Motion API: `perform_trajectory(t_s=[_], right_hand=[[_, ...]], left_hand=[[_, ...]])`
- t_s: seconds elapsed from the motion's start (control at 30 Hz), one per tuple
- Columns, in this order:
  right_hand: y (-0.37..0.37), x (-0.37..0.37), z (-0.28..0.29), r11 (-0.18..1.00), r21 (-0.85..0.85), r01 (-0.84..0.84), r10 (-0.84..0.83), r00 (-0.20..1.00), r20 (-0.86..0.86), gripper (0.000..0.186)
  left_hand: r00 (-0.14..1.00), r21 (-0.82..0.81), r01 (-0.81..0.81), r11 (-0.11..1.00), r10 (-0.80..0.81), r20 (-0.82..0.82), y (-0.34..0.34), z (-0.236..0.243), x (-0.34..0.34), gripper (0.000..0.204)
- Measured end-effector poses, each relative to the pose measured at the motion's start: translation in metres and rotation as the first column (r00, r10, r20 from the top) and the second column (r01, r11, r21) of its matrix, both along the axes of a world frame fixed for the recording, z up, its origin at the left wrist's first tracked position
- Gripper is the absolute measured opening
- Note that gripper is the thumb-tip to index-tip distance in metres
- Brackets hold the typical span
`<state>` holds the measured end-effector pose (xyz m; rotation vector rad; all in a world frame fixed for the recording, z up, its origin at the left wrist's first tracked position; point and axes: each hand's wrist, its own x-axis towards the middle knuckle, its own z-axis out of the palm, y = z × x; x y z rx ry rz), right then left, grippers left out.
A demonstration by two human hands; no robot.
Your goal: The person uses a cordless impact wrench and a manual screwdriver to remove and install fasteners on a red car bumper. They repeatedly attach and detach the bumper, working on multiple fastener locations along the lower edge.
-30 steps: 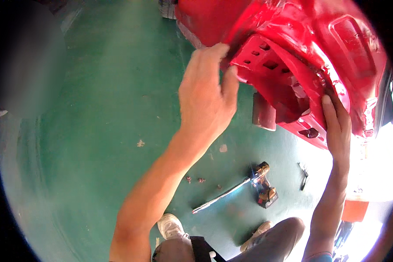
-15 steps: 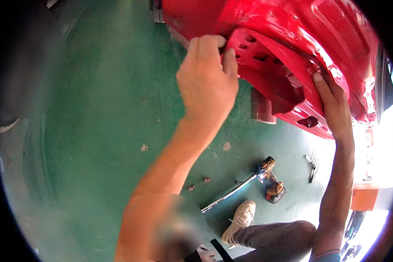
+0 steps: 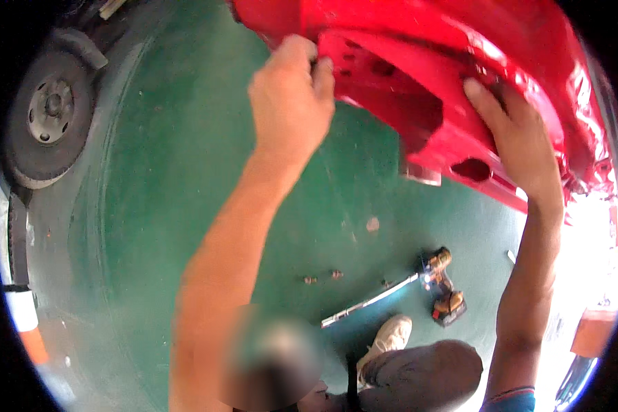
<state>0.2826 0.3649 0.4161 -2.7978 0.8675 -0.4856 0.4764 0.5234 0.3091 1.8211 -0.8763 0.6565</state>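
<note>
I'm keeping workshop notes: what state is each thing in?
Red bodywork: large hole uncovered
Left hand: bent, at the bodywork's edge
Right hand: against the bodywork
Drill: lying down, lamp seemingly lit
Rod: fitted to the drill
Small bolts: loose, on the floor
Shoe: laced
Wheel: upright

Left hand (image 3: pixel 292 103), right hand (image 3: pixel 523 134) hold red metal panel (image 3: pixel 453 103).

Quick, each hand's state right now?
Left hand: closed on the red metal part at its edge.
Right hand: holding the same part, grip partly hidden.
</note>
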Motion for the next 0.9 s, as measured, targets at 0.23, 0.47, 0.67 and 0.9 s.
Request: perform_trajectory(t_s=[0.23,0.47,0.67,0.9], right_hand=[[0.044,-0.014,0.006,0.954,-0.274,-0.124,0.135,0.991,0.022,0.039],[0.033,-0.037,-0.021,0.930,-0.365,-0.047,0.155,0.949,0.273,0.042],[0.040,-0.099,-0.066,0.883,-0.392,-0.257,0.444,0.724,0.528,0.028],[0.091,-0.183,-0.183,0.883,0.175,-0.435,0.371,0.877,0.304,0.028]], left_hand=[[0.989,0.229,-0.004,0.974,0.038,-0.145,0.008,0.006,-0.012,0.022],[0.997,0.226,0.073,0.971,-0.062,-0.055,0.007,0.001,-0.001,0.023],[0.971,0.199,0.239,0.950,-0.229,-0.073,0.021,-0.037,0.055,0.032],[0.982,0.222,0.178,0.959,-0.159,-0.102,0.029,-0.028,0.006,0.023]])
